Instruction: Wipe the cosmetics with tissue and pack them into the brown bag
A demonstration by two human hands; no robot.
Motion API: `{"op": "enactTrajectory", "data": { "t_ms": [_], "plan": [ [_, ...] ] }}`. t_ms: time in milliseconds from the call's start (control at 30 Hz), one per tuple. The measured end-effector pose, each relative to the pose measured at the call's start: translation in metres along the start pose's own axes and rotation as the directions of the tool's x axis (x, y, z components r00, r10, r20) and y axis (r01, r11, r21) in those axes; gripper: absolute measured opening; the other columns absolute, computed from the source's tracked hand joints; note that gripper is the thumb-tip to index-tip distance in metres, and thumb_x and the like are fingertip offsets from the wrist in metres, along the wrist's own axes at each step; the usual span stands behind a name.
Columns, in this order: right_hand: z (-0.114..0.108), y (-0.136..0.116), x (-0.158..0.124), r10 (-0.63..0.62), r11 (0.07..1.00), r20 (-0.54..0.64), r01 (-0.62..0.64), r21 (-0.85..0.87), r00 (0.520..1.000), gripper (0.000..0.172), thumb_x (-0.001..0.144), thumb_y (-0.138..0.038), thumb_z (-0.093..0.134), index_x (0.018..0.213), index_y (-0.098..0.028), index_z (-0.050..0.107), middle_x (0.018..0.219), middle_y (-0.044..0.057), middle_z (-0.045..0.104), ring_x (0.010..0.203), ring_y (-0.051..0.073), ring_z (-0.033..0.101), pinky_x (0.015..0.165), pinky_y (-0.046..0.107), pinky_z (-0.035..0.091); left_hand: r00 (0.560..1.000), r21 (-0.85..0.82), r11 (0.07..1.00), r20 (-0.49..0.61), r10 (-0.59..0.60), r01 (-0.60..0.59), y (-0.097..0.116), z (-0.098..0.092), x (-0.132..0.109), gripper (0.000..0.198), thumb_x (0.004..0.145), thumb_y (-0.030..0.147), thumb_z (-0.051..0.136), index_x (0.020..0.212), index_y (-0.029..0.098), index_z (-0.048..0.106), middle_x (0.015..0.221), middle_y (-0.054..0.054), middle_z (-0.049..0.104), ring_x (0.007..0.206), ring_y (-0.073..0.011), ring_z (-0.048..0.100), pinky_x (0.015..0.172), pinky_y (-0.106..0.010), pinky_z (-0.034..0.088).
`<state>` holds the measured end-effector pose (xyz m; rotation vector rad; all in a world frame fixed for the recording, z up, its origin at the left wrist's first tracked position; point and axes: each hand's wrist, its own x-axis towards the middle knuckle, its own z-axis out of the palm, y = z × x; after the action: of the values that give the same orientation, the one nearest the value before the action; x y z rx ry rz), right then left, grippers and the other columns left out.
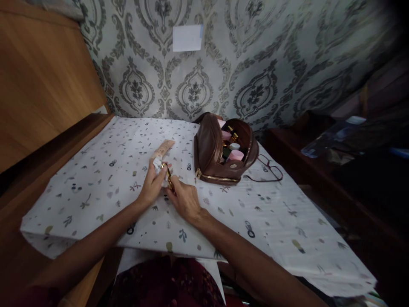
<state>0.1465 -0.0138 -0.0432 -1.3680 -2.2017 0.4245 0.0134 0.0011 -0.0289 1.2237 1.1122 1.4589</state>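
My left hand (153,183) is closed round a small white crumpled tissue or wipe (157,163) over the patterned white cloth (96,170). My right hand (183,198) pinches a slim gold-coloured object (169,179), perhaps a small cosmetic tube, whose tip meets the white piece. Both hands touch each other in the middle of the table. A beige cosmetic tube (162,148) lies flat just beyond my left hand. An open brown zip pouch (223,149) stands to the right, with several small bottles and pink items inside.
Red-framed glasses (271,170) lie right of the pouch. A wooden panel (41,76) rises at the left, patterned wallpaper (255,64) behind. Dark furniture with blurred objects (345,136) sits at the right. The cloth hangs over the near edge.
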Motion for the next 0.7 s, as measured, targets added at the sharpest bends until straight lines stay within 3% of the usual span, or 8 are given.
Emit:
{"op": "enactTrajectory", "data": {
  "t_ms": [167, 300, 400, 467, 567, 633, 700],
  "plan": [
    [-0.002, 0.004, 0.001, 0.074, 0.997, 0.011, -0.074, 0.031, 0.997, 0.029, 0.083, -0.016, 0.06, 0.109, -0.022, 0.052, 0.083, 0.003, 0.071, 0.073, 0.022, 0.065, 0.064, 0.028, 0.037, 0.993, -0.034, 0.997, 0.09, -0.071, 0.075, -0.001, 0.007, -0.005, 0.038, 0.081, 0.031, 0.074, 0.116, 0.022, 0.062, 0.114, -0.004, 0.07, 0.121, -0.021, 0.059, 0.107, -0.03, 0.042],
    [-0.003, 0.005, 0.001, 0.025, 0.991, 0.006, -0.025, 0.133, 1.0, 0.025, 0.083, -0.019, 0.058, 0.108, -0.022, 0.053, 0.077, -0.001, 0.068, 0.064, 0.017, 0.061, 0.063, 0.027, 0.039, 0.988, 0.058, 0.998, 0.15, -0.048, 0.039, 0.0, -0.001, 0.002, 0.039, 0.083, 0.037, 0.07, 0.118, 0.02, 0.063, 0.108, -0.004, 0.071, 0.106, -0.0213, 0.063, 0.1, -0.031, 0.046],
    [-0.01, 0.004, 0.001, 0.006, 0.958, -0.108, 0.025, 0.287, 0.994, 0.017, 0.089, -0.026, 0.054, 0.106, -0.022, 0.056, 0.071, -0.003, 0.063, 0.058, 0.013, 0.056, 0.06, 0.025, 0.04, 0.987, 0.149, 0.989, 0.162, -0.001, -0.023, 0.008, -0.007, 0.005, 0.037, 0.082, 0.038, 0.069, 0.115, 0.02, 0.065, 0.105, -0.004, 0.071, 0.105, -0.0221, 0.062, 0.096, -0.03, 0.048],
    [-0.018, 0.004, 0.001, 0.057, 0.919, -0.21, 0.03, 0.393, 0.976, 0.023, 0.092, -0.032, 0.051, 0.112, -0.021, 0.055, 0.075, -0.002, 0.062, 0.059, 0.013, 0.056, 0.058, 0.024, 0.041, 0.979, 0.176, 0.984, 0.204, -0.032, -0.005, 0.015, -0.01, 0.004, 0.037, 0.08, 0.039, 0.07, 0.112, 0.02, 0.067, 0.101, -0.005, 0.071, 0.102, -0.0233, 0.063, 0.085, -0.028, 0.052],
    [-0.027, 0.006, 0.003, 0.135, 0.878, -0.296, 0.025, 0.479, 0.946, 0.039, 0.094, -0.036, 0.05, 0.129, -0.018, 0.049, 0.096, 0.005, 0.063, 0.068, 0.013, 0.059, 0.059, 0.025, 0.045, 0.937, 0.27, 0.961, 0.317, -0.147, 0.059, 0.02, -0.011, -0.001, 0.043, 0.079, 0.044, 0.07, 0.115, 0.021, 0.066, 0.087, -0.004, 0.07, 0.078, -0.0216, 0.064, 0.056, -0.024, 0.049],
    [-0.029, 0.009, 0.006, 0.124, 0.881, -0.283, 0.026, 0.473, 0.951, 0.037, 0.095, -0.035, 0.05, 0.127, -0.018, 0.054, 0.106, 0.009, 0.062, 0.074, 0.015, 0.06, 0.064, 0.027, 0.049, 0.919, 0.33, 0.942, 0.349, -0.184, 0.064, 0.02, -0.012, -0.002, 0.044, 0.08, 0.048, 0.068, 0.113, 0.02, 0.066, 0.073, -0.001, 0.066, 0.055, -0.017, 0.055, 0.044, -0.023, 0.04],
    [-0.027, 0.013, 0.008, 0.103, 0.874, -0.228, 0.022, 0.486, 0.968, 0.028, 0.095, -0.035, 0.051, 0.116, -0.019, 0.061, 0.105, 0.008, 0.063, 0.08, 0.016, 0.062, 0.069, 0.029, 0.05, 0.922, 0.348, 0.937, 0.346, -0.172, 0.044, 0.018, -0.013, -0.001, 0.04, 0.08, 0.05, 0.066, 0.105, 0.019, 0.068, 0.063, 0.002, 0.061, 0.047, -0.0141, 0.046, 0.043, -0.023, 0.036]
  ]
}}
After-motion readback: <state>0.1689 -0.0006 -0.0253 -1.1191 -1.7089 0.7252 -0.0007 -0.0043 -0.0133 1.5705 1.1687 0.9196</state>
